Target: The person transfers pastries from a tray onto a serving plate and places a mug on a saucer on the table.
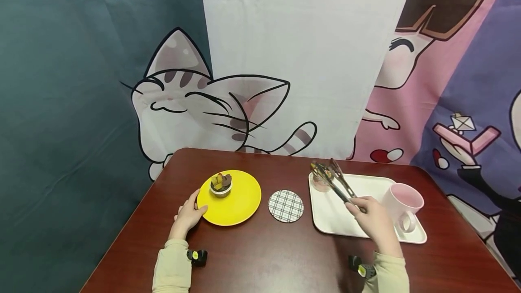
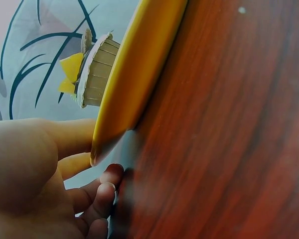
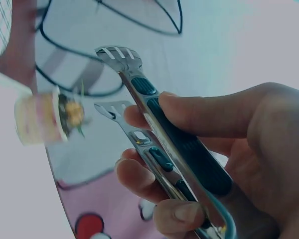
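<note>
My left hand (image 1: 189, 215) holds the yellow plate (image 1: 242, 200) by its near-left rim. In the left wrist view the thumb lies at the rim's upper side, with other fingers curled below. A small cupcake (image 1: 221, 185) with yellow and brown topping sits on the plate, toward its far left. My right hand (image 1: 375, 221) grips metal tongs (image 3: 174, 144) with dark handle pads, their arms spread apart. The tong tips hang near a second cupcake (image 3: 40, 118), which stands at the far-left corner of the white tray (image 1: 338, 220). Nothing shows between the tips in the right wrist view.
A pink mug (image 1: 400, 202) stands on the tray's right side, its handle toward me. Between plate and tray lies a round checked coaster (image 1: 286, 206). The brown table (image 1: 260, 257) ends at a printed cloth backdrop (image 1: 301, 58).
</note>
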`<state>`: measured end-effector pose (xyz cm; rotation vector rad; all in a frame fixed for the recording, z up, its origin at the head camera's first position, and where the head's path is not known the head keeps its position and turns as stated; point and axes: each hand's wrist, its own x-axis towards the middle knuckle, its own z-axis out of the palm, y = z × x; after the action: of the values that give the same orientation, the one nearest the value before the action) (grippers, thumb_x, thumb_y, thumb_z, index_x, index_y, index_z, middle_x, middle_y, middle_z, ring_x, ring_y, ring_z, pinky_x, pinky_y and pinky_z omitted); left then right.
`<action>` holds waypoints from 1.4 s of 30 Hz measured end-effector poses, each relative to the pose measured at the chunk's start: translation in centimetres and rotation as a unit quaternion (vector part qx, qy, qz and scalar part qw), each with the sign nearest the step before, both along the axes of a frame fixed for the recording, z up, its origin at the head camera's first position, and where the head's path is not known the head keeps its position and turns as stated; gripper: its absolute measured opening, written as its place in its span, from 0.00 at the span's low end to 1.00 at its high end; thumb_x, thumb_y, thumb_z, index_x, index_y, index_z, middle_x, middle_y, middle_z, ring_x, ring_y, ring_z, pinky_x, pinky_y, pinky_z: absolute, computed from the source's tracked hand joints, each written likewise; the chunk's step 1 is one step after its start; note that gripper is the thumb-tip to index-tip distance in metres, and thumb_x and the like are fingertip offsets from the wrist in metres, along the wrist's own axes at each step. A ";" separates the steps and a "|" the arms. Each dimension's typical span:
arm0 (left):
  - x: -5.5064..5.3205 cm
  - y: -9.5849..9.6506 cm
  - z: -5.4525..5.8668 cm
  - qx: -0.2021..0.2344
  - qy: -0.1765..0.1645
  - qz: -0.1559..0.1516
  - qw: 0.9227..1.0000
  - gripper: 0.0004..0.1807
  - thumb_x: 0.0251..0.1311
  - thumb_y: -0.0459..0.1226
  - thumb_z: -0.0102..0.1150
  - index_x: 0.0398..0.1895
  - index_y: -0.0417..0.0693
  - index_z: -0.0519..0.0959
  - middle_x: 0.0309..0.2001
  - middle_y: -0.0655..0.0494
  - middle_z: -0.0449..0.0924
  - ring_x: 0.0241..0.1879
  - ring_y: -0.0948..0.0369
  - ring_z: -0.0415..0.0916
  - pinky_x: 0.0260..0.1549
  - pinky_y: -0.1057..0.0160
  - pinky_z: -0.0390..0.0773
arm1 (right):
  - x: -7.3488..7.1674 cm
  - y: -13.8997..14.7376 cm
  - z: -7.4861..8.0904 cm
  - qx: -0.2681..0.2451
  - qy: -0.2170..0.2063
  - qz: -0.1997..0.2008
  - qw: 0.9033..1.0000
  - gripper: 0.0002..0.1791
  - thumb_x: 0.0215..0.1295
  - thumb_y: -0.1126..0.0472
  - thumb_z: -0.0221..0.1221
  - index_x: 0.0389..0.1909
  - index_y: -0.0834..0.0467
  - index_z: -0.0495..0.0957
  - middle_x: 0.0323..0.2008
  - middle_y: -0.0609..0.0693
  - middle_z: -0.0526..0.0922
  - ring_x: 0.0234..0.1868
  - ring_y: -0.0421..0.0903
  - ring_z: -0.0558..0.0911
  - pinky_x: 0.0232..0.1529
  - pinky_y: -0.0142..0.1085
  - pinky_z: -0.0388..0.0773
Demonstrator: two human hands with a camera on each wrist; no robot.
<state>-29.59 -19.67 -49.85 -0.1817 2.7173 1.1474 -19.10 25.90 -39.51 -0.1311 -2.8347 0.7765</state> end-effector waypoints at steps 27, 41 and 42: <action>-0.3 0.0 0.6 -0.010 -0.005 -0.009 1.000 0.38 0.67 0.44 0.51 0.76 0.49 0.49 0.50 0.39 0.69 0.52 0.41 0.59 0.48 0.42 0.54 | -1.2 3.1 -3.3 -0.016 -0.095 -0.023 0.995 0.22 0.62 0.53 0.60 0.49 0.67 0.82 0.41 0.64 0.85 0.37 0.53 0.83 0.41 0.45 0.76; -0.2 0.0 0.3 -0.003 -0.006 -0.006 1.000 0.38 0.67 0.44 0.51 0.76 0.49 0.48 0.56 0.36 0.67 0.56 0.38 0.57 0.50 0.40 0.53 | -2.6 1.8 -3.3 -0.002 -0.069 -0.019 0.997 0.18 0.63 0.56 0.59 0.45 0.65 0.84 0.49 0.68 0.82 0.53 0.67 0.78 0.52 0.57 0.72; -0.2 0.0 0.3 -0.002 -0.007 -0.005 1.000 0.38 0.67 0.43 0.51 0.76 0.49 0.48 0.55 0.36 0.67 0.56 0.39 0.57 0.49 0.40 0.53 | -2.7 1.7 -3.4 -0.002 -0.068 -0.019 0.998 0.18 0.63 0.56 0.59 0.45 0.65 0.84 0.49 0.68 0.82 0.53 0.67 0.78 0.52 0.57 0.72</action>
<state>-29.79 -19.65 -49.53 -0.1743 2.7063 1.1328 -21.80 27.65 -42.88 -0.2478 -2.9479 0.7942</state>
